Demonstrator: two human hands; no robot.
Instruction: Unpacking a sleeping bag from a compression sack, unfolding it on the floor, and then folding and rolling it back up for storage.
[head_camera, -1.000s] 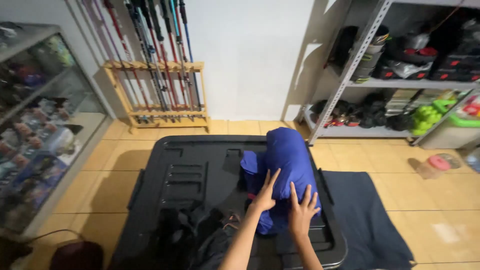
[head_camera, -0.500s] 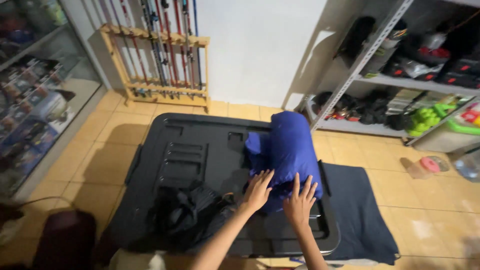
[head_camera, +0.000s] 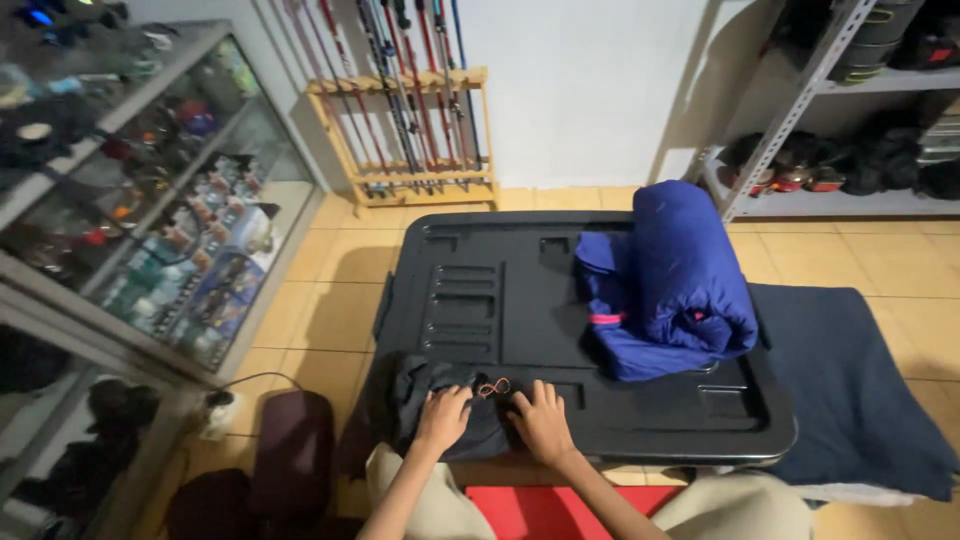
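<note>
My left hand (head_camera: 441, 417) and my right hand (head_camera: 541, 420) rest side by side on a small dark fabric bag (head_camera: 430, 400) at the near edge of a large black plastic lid (head_camera: 520, 300). A thin reddish cord loop (head_camera: 494, 387) lies on the bag between my hands. A rolled bright blue sleeping bag (head_camera: 680, 270) lies on the right part of the lid, loose blue fabric trailing from its left side. Both hands press flat on the dark bag, fingers bent; neither touches the blue roll.
A glass display cabinet (head_camera: 150, 220) stands on the left. A wooden rack with several poles (head_camera: 410, 130) is against the far wall. Metal shelving (head_camera: 850, 120) holds gear at the right. A dark blue cloth (head_camera: 850, 390) lies on the tiled floor beside the lid.
My hands have left the blue roll and moved left and nearer to me, onto the dark bag. The view has shifted left.
</note>
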